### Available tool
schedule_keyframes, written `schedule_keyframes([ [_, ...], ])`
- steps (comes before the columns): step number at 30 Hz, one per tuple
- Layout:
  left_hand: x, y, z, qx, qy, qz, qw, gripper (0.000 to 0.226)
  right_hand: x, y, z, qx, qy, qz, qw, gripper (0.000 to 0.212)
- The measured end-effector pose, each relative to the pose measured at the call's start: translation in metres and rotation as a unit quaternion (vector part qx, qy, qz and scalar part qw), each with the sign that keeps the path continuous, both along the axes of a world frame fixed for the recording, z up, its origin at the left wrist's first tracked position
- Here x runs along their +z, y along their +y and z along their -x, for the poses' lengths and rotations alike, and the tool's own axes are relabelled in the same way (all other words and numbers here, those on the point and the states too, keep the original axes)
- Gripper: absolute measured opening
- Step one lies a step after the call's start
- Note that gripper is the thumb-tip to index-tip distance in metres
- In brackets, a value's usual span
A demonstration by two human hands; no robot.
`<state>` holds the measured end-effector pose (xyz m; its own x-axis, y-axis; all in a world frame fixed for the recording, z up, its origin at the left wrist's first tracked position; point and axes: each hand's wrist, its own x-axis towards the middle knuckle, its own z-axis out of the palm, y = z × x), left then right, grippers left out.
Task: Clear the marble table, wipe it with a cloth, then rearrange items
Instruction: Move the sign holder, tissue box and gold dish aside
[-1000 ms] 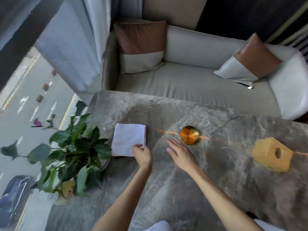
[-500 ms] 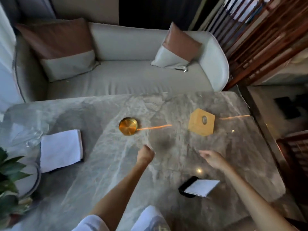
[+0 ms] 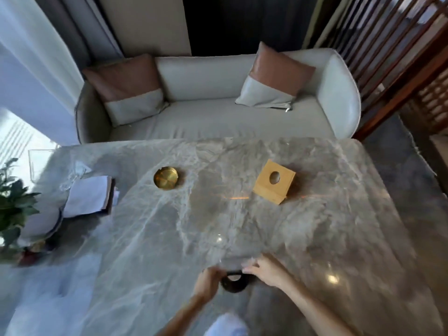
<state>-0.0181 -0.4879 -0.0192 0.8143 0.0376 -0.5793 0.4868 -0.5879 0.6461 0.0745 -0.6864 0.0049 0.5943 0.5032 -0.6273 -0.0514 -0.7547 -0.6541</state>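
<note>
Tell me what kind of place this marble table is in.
Probably a lounge or living-room seating corner, perhaps in a high-rise flat or hotel: a pale sofa with two-tone cushions behind the marble table, curtains at a bright window, and a slatted wooden screen.

Worktop [image 3: 242, 226]: grey marble, white veining. Dish [image 3: 165, 178]: brass-gold. Box [image 3: 274, 185]: yellow-tan. Cloth [image 3: 87, 196]: white. Plant [image 3: 12, 202]: green leaves. Sofa [image 3: 206, 122]: pale grey. Cushions [image 3: 128, 88]: brown over light grey. Near object [image 3: 234, 284]: black.
</note>
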Motion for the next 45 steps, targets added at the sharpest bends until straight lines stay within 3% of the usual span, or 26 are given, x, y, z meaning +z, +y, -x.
schedule_keyframes([
  [4, 0.044, -0.020, -0.037, 0.044, -0.028, 0.087, 0.995, 0.024, 0.047, -0.029, -0.034, -0.016, 0.040, -0.014, 0.999, 0.030],
  [6, 0.065, -0.030, -0.057, 0.048, -0.012, 0.161, 0.986, 0.021, 0.081, -0.049, -0.051, -0.109, 0.098, -0.107, 0.983, 0.024],
  [8, 0.087, -0.044, -0.078, -0.025, -0.014, 0.208, 0.978, 0.023, 0.117, -0.074, -0.064, -0.191, 0.110, -0.195, 0.956, 0.026],
  [13, 0.125, -0.113, -0.146, -0.169, -0.025, 0.242, 0.955, 0.025, 0.178, -0.152, -0.093, -0.238, 0.023, -0.173, 0.956, 0.012],
  [15, 0.131, -0.150, -0.164, -0.113, -0.036, 0.251, 0.961, 0.026, 0.192, -0.190, -0.107, -0.268, 0.001, -0.171, 0.948, 0.012],
  [17, 0.124, -0.189, -0.181, -0.010, -0.037, 0.204, 0.978, 0.055, 0.193, -0.228, -0.127, -0.322, -0.017, -0.177, 0.930, 0.014],
  [19, 0.112, -0.229, -0.201, 0.100, 0.030, 0.200, 0.974, 0.074, 0.184, -0.257, -0.152, -0.369, -0.035, -0.171, 0.913, 0.018],
  [21, 0.106, -0.268, -0.231, 0.151, 0.090, 0.259, 0.950, 0.062, 0.163, -0.275, -0.185, -0.402, -0.055, -0.158, 0.900, 0.017],
  [24, 0.100, -0.312, -0.291, 0.185, 0.065, 0.231, 0.953, 0.016, 0.129, -0.294, -0.242, -0.391, -0.125, -0.100, 0.906, 0.031],
  [26, 0.087, -0.332, -0.334, 0.204, 0.040, 0.196, 0.958, 0.008, 0.108, -0.304, -0.281, -0.364, -0.151, -0.088, 0.915, 0.037],
  [30, 0.049, -0.347, -0.405, 0.243, 0.065, 0.144, 0.957, 0.030, 0.072, -0.315, -0.346, -0.344, -0.187, -0.087, 0.916, 0.032],
  [34, 0.024, -0.358, -0.447, 0.231, 0.122, 0.148, 0.954, 0.025, 0.049, -0.321, -0.389, -0.295, -0.180, -0.086, 0.935, 0.028],
  [39, -0.002, -0.364, -0.465, 0.224, 0.129, 0.160, 0.953, 0.019, 0.027, -0.323, -0.408, -0.262, -0.165, -0.082, 0.947, 0.015],
  [45, -0.026, -0.373, -0.458, 0.225, 0.138, 0.166, 0.950, 0.062, 0.005, -0.330, -0.399, -0.246, -0.142, -0.082, 0.955, 0.020],
])
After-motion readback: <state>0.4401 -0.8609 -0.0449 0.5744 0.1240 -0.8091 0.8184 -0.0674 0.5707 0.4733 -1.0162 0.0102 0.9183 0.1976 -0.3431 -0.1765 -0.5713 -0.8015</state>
